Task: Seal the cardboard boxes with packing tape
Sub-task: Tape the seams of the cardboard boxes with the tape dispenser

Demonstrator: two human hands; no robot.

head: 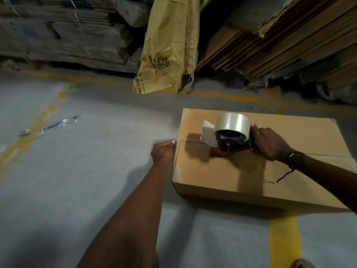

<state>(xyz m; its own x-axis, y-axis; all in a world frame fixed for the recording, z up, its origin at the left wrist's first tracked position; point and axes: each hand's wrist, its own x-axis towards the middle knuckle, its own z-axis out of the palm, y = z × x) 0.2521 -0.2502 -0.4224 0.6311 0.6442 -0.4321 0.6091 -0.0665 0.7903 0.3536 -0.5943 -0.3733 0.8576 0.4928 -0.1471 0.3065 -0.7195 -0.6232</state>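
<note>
Lay flat on the grey floor (77, 171), the closed cardboard box (241, 171), flap seam running left to right across its top. Stood on that seam, near the left end of the top, the tape dispenser (229, 142), carrying a roll of clear packing tape (232, 122) on its hub. Clamped round the dispenser's handle from the right side, the right hand (270, 142), fingers curled under and thumb up against the roll. Sat at the box's left edge, just off the top face, the left hand (163, 152), fingertips pinching the loose end of the tape strip (176, 141) and holding it against the corner where the seam meets the side. Stretched from that pinch along the seam toward the dispenser, a short, thin run of tape. Behind the box, a yellow sack (168, 47) and stacks of flattened cardboard (280, 39). On the floor well to the left, a crumpled scrap of clear tape (52, 125).
</note>
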